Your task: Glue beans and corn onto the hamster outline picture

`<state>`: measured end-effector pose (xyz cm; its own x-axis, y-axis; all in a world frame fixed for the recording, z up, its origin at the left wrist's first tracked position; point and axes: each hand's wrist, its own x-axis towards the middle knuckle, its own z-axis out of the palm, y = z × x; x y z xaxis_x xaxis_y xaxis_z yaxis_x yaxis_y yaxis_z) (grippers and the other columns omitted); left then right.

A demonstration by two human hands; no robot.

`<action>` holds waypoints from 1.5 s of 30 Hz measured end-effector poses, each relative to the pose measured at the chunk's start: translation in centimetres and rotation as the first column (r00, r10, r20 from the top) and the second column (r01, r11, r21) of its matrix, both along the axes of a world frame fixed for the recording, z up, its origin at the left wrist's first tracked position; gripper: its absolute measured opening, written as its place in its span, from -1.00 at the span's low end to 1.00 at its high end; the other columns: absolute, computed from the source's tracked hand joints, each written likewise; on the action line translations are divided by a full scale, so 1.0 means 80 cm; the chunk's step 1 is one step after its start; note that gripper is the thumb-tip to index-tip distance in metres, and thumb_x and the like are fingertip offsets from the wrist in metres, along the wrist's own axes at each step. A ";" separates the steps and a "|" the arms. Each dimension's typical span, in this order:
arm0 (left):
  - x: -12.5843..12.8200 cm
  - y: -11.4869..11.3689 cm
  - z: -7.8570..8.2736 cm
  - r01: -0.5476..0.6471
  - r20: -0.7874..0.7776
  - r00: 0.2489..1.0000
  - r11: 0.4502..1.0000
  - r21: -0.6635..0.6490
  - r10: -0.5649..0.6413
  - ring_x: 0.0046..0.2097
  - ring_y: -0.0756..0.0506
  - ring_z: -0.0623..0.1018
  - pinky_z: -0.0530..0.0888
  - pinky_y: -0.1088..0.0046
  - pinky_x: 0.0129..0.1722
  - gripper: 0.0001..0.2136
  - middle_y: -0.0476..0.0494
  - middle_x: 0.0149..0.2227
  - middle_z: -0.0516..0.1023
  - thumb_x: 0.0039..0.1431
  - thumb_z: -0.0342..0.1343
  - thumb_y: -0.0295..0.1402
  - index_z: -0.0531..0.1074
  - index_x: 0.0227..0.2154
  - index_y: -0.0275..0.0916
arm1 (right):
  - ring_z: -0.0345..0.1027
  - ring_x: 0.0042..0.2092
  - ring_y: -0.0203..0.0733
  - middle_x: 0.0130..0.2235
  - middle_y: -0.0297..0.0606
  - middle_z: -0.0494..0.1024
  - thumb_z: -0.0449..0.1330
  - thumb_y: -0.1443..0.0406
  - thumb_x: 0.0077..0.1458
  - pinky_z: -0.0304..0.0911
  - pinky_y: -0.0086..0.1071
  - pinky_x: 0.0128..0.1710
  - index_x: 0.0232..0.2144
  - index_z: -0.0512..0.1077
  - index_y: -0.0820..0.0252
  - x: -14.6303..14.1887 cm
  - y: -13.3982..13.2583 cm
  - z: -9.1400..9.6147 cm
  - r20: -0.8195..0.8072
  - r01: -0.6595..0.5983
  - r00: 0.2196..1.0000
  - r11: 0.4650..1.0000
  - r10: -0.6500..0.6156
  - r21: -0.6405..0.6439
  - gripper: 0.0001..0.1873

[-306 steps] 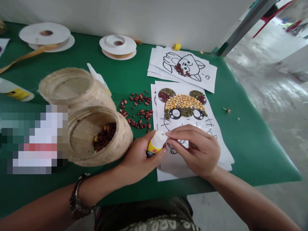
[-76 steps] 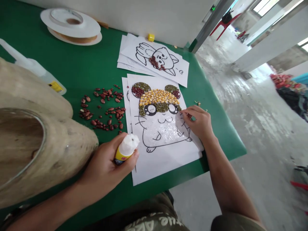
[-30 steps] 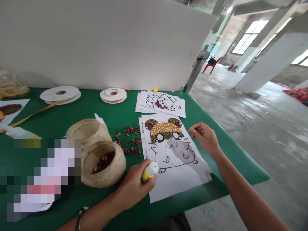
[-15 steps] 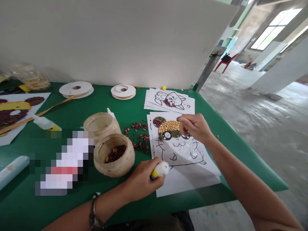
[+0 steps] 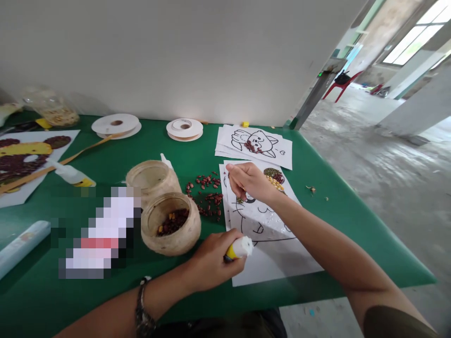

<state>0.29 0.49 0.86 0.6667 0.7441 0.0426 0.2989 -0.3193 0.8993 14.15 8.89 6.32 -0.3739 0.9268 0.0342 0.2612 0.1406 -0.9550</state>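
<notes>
In my left hand is a small glue bottle with a white top and yellow label, its top pointing right over the lower edge of the paper. My right hand is closed, fingertips pinched together, above the upper left of a hamster drawing. What lies in that pinch, if anything, is hidden. Yellow kernels and dark and green seeds cover part of the hamster's head; my right hand and forearm block much of it. Loose red beans lie just left of the sheet.
Two jars stand left of the beans; the front jar holds mixed beans. Behind are ribbon spools, a cat drawing and a clear jar. Another glue bottle lies by a seed picture. The table edge drops off at right.
My right hand has moved left across the hamster's head, uncovering the right ear and covering the left one. My left hand keeps the glue bottle nearly in place. The view has shifted slightly.
</notes>
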 end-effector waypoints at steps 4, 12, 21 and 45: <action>-0.001 0.001 0.001 0.002 -0.001 1.000 1.000 -0.004 -0.002 -0.52 0.05 0.22 0.13 0.57 -0.51 -0.93 0.10 -0.58 0.21 -0.10 -0.07 -0.47 0.15 -0.51 -0.20 | 0.00 -0.81 -0.56 -0.82 -0.45 0.23 0.02 0.12 0.06 -0.07 -0.59 -0.80 -0.86 0.05 0.20 -0.013 0.012 -0.008 -0.010 -0.046 0.999 0.999 0.046 -0.004 -0.45; -0.001 0.002 0.002 0.000 -0.006 1.000 1.000 0.009 0.000 -0.52 0.05 0.24 0.14 0.57 -0.51 -0.94 0.10 -0.58 0.22 -0.11 -0.06 -0.47 0.17 -0.52 -0.21 | 0.20 -0.70 -0.49 -0.73 -0.54 0.33 0.17 0.42 -0.10 0.10 -0.60 -0.71 -0.61 0.25 0.23 -0.025 0.031 -0.039 0.140 -0.164 0.976 0.986 0.167 -0.031 -0.84; -0.001 0.001 0.002 -0.007 0.011 1.000 1.000 0.004 0.007 -0.54 0.06 0.22 0.15 0.57 -0.53 -0.95 0.11 -0.59 0.21 -0.06 -0.07 -0.44 0.16 -0.53 -0.19 | -0.20 -0.82 -0.52 -0.88 -0.61 0.03 -0.29 0.26 0.24 -0.17 -0.56 -0.76 -0.65 0.01 0.14 0.032 0.032 0.058 -0.479 0.153 0.866 0.988 -0.141 -0.016 -0.59; -0.004 -0.001 0.001 0.004 -0.031 0.999 1.000 0.008 -0.004 -0.54 0.06 0.21 0.15 0.57 -0.54 -0.95 0.12 -0.59 0.21 -0.04 -0.07 -0.44 0.15 -0.52 -0.19 | 0.10 -0.54 -0.55 -0.50 -0.46 0.28 0.19 0.34 -0.03 0.11 -0.57 -0.52 -0.42 0.23 0.21 0.047 0.022 0.039 -0.396 -0.061 0.916 0.998 0.059 0.008 -0.84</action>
<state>-0.01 0.43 0.91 0.6708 0.7411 0.0272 0.3257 -0.3273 0.8870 17.93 10.65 9.45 -0.3858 0.9035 0.1867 -0.1472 0.1395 -0.9792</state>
